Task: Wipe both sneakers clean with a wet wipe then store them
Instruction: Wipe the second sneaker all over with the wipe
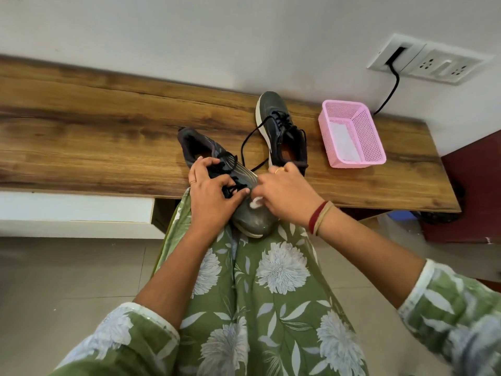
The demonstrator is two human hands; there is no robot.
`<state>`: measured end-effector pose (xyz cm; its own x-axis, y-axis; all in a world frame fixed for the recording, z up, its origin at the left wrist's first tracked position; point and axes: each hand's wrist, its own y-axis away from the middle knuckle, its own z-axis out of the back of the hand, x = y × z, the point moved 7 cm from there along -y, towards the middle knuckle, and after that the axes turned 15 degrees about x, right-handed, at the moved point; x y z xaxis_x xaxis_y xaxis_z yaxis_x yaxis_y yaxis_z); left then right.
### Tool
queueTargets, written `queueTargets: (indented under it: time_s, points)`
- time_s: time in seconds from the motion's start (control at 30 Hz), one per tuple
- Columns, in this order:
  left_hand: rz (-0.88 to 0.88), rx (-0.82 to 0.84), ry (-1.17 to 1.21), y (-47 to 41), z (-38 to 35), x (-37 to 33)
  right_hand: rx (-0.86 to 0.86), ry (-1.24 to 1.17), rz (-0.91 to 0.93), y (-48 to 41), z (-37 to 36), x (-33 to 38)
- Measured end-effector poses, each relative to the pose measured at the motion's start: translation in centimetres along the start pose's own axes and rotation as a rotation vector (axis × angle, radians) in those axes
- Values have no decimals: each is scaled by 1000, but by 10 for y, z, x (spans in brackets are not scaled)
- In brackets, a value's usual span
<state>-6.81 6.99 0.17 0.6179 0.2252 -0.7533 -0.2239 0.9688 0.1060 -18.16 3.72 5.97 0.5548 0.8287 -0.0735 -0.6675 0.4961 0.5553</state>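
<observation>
Head view, centre of frame: left hand (210, 196) grips the near sneaker (233, 185) by its laces and tongue, toe propped on the lap, while right hand (284, 196) pinches a bunched white wipe (256, 203) against the toe side. Best to keep the left grip firm and rub along the toe and pale sole edge. Second sneaker (282, 134) sits upper centre on the wooden shelf (95, 126), beside the pink basket (352, 134).

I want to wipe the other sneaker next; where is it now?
In the head view the second sneaker sits on the wooden shelf right of centre, toe toward the wall, between the held sneaker and the pink basket.
</observation>
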Motion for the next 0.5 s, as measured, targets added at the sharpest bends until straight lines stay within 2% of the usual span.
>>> queueTargets:
  time_s: [0.07,0.17,0.3,0.43,0.5]
  points:
    - [-7,9,-2,0,-1,0,36,-9,11,-2,-3,0]
    - [1,0,14,1,-1,2,131,-23,162,4,-10,19]
    - [15,14,-12,-1,-1,1,47,28,17,-4,2,-4]
    - [19,12,6,0,-2,3,140,10,188,4,-10,19]
    - [18,8,2,0,-1,1,96,24,93,0,-3,2]
